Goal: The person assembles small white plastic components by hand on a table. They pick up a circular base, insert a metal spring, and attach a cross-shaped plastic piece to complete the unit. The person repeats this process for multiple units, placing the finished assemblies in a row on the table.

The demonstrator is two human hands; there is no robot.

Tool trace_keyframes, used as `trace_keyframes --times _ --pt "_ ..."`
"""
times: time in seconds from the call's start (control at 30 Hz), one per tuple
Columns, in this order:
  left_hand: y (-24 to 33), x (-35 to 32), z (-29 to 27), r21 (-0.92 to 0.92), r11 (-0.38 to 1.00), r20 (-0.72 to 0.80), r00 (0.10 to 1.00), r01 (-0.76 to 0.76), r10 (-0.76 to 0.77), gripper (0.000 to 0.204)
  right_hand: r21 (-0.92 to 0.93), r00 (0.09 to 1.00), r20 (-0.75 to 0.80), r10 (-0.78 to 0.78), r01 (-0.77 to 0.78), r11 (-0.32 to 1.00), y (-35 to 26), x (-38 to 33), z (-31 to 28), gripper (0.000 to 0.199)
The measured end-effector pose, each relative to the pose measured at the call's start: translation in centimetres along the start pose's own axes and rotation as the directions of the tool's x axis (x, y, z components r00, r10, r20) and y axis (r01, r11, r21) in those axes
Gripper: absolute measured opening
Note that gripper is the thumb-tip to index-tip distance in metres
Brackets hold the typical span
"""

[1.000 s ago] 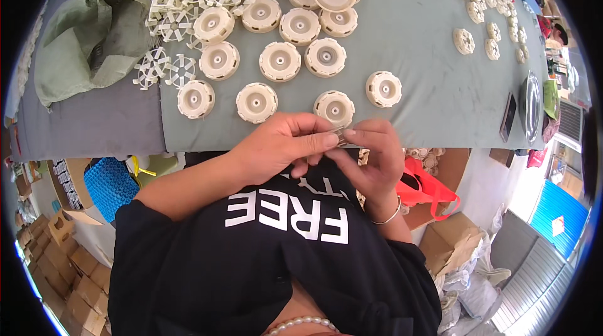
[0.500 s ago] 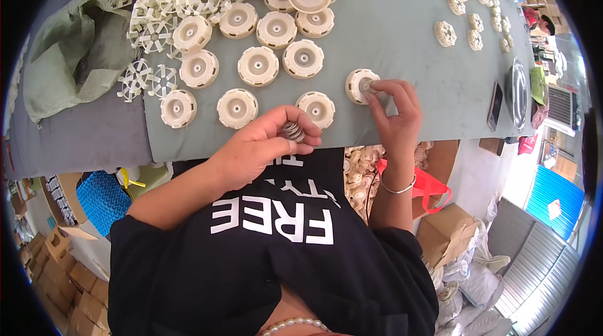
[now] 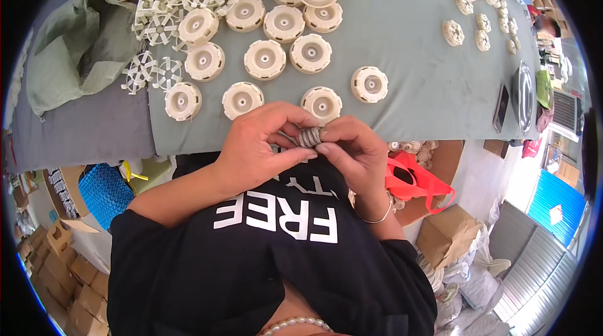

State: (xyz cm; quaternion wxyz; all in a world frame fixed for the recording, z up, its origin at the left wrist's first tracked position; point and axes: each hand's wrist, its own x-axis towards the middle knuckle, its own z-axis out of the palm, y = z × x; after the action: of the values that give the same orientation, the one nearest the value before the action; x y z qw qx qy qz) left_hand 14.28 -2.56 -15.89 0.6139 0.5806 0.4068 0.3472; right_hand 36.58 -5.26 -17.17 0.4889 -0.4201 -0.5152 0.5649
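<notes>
both hands meet at the near edge of the counter (image 3: 402,78), just above the person's black shirt. the left hand (image 3: 260,147) and the right hand (image 3: 352,154) hold a small stack of grey metal discs (image 3: 309,136) between them, the left fingers (image 3: 295,115) curled over it from 10 o'clock and the right fingers (image 3: 330,145) pinching it from 4 o'clock; both sets of fingers are pressed together around the stack, not spread. the stack sits on edge, just off the counter's rim. touching distance away at 12 o'clock lies a cream plastic wheel (image 3: 321,103), flat on the grey cloth, with another wheel (image 3: 369,84) at 1 o'clock and more in rows further back. at 10 o'clock from the hands lies a heap of cream spoked parts (image 3: 154,19), and beyond it a crumpled green bag (image 3: 75,47). at 3 o'clock, well apart, a dark phone (image 3: 500,107) lies beside a round metal dish (image 3: 522,95). below the counter at 4 o'clock hangs a red bag (image 3: 414,179).
</notes>
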Motion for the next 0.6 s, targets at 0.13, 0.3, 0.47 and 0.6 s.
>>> trace_keyframes --times 0.13,0.3,0.47,0.6 --pt "1.5 0.3 -0.9 -0.297 0.894 0.191 0.938 0.335 -0.288 0.032 -0.146 0.976 0.099 -0.192 0.205 0.968 0.0 0.4 -1.1 0.014" --pt "0.0 0.3 -1.0 -0.528 0.665 0.337 0.849 0.529 -0.408 0.035 -0.217 0.964 0.038 -0.264 0.266 0.939 0.2 0.4 0.2 0.013" --pt "0.4 0.0 0.1 -0.135 0.99 0.035 0.999 0.032 -0.027 0.034 0.054 0.996 -0.09 0.009 -0.005 0.999 0.3 -0.6 1.4 0.014" --pt "0.3 0.5 -0.8 -0.444 0.796 0.254 0.91 0.411 -0.328 0.036 -0.051 0.984 -0.059 -0.166 0.163 0.985 0.4 -0.7 1.6 0.013"
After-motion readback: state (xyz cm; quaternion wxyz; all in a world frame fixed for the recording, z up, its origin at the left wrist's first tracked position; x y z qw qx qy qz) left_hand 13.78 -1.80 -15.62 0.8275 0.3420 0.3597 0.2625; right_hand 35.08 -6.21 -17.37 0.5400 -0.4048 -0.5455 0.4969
